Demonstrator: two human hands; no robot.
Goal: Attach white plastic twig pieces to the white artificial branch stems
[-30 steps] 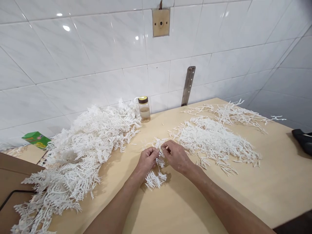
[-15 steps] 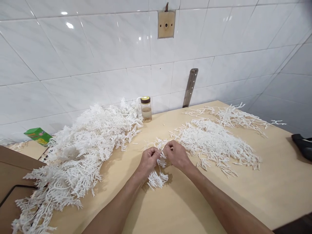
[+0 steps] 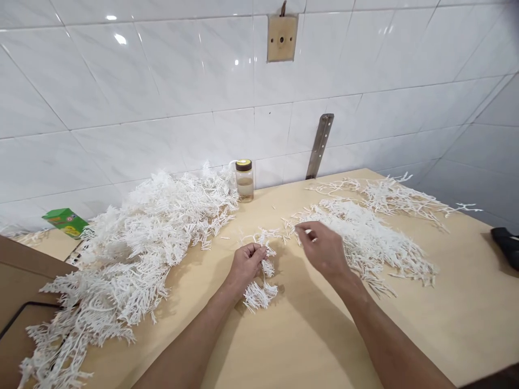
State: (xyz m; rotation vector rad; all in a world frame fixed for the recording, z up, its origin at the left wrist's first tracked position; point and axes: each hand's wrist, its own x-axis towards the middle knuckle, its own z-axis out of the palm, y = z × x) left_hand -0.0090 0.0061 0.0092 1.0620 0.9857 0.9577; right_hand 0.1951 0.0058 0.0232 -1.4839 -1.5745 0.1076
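My left hand point(image 3: 246, 263) pinches a white branched plastic sprig point(image 3: 261, 296) between thumb and forefinger. The sprig hangs down toward me, with thin stems reaching past the fingers onto the table. Apart from it, to the right, my right hand point(image 3: 323, 247) is raised with its fingers curled together at the near left edge of a pile of white sprigs point(image 3: 377, 237). Whatever those fingers hold, if anything, is too small to make out. On the left spreads a larger heap of bushy white sprigs point(image 3: 133, 243).
Bare white branches point(image 3: 405, 195) lie at the far right. A jar with a dark and yellow lid point(image 3: 244, 181) stands near the wall. A green box point(image 3: 65, 221) and a cardboard box point(image 3: 28, 286) are at left, a black object point(image 3: 506, 246) at the right edge.
My right hand has moved away from the left hand and the sprig, to the right toward the smaller pile. The left hand keeps its pinch in nearly the same spot.
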